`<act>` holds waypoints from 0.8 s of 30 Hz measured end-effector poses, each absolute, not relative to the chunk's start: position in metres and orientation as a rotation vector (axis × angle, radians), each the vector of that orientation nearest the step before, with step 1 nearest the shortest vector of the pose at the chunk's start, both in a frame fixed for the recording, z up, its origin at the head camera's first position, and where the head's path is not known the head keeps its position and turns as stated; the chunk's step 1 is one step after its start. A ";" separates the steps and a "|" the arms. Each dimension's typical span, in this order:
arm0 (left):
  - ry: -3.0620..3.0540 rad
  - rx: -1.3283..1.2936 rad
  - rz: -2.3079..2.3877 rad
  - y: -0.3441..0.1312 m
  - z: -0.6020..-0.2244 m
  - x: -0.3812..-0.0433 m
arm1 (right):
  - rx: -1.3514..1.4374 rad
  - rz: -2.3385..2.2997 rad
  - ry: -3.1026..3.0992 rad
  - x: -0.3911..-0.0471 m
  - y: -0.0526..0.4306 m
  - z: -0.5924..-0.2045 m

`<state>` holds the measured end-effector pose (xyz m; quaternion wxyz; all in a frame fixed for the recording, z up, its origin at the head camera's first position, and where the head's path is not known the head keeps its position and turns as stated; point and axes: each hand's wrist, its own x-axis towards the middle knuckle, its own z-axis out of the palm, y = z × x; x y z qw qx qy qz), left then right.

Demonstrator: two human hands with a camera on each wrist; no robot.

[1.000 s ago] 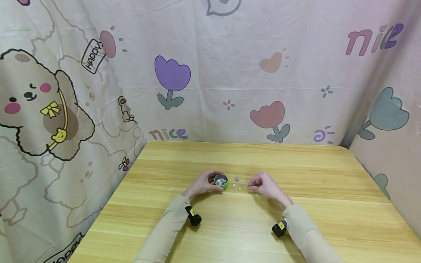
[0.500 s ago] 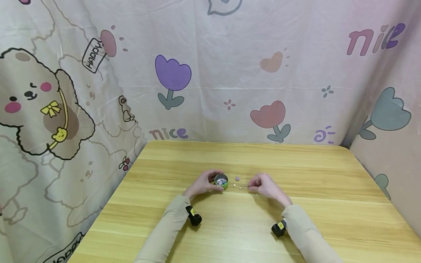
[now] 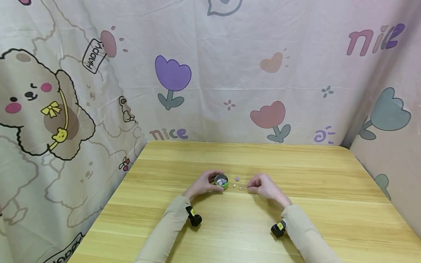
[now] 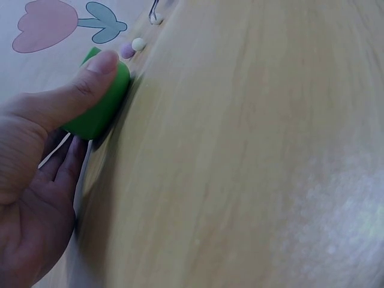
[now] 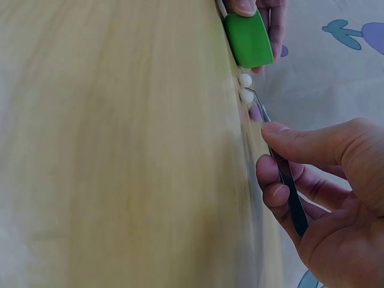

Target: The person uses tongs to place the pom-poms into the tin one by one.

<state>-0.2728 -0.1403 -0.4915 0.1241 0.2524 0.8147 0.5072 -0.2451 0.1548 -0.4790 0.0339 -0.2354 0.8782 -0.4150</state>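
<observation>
My left hand (image 3: 204, 184) holds a small round tin with a green outside (image 3: 225, 186) between thumb and fingers, upright on the table. Several small pale and coloured balls (image 3: 220, 182) lie inside it. My right hand (image 3: 264, 186) pinches slim dark tweezers (image 5: 293, 201) with bent tips, pointing left toward the tin. Those tips are right at a white ball (image 5: 246, 95) on the table. Between the tin and the tweezers sit another white ball (image 3: 234, 185) and a purple ball (image 3: 237, 179), the purple one farther back.
The wood-grain table (image 3: 223, 226) reaches back to a printed cloth (image 3: 227, 65) that hangs behind it and along both sides. Each wrist wears a black camera, one by the left sleeve (image 3: 194, 217) and one by the right sleeve (image 3: 279, 229).
The tweezer tips have come down slightly, from just above the nearer white ball to right at it. My left hand and the tin have stayed in place.
</observation>
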 end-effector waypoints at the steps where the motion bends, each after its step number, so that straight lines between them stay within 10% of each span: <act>1: 2.378 0.737 1.476 -0.140 -0.492 -0.273 | -0.727 -1.275 2.701 -0.245 0.155 -0.479; 24: 2.368 0.732 1.486 -0.140 -0.494 -0.274 | -0.698 -1.319 2.701 -0.243 0.154 -0.473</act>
